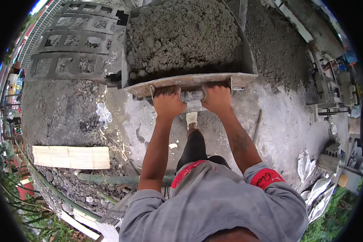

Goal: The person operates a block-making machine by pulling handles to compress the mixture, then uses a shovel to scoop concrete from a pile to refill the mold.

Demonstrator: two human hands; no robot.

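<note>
Head view: left hand (168,103) and right hand (216,98), fingers closed around 1 handle bar (192,95) of mix-filled metal bin (246,52), straight ahead. Step: pushing or tipping. Next likely needs steady, even force. Concrete blocks (74,40) upper left.

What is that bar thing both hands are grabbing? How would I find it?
Start at the big metal bin heaped with grey gravelly mix at the top. Along its near edge runs a flat rusty lip, and just under it is a short grey handle bar. It is the only part gripped by the left hand and right hand.
</note>
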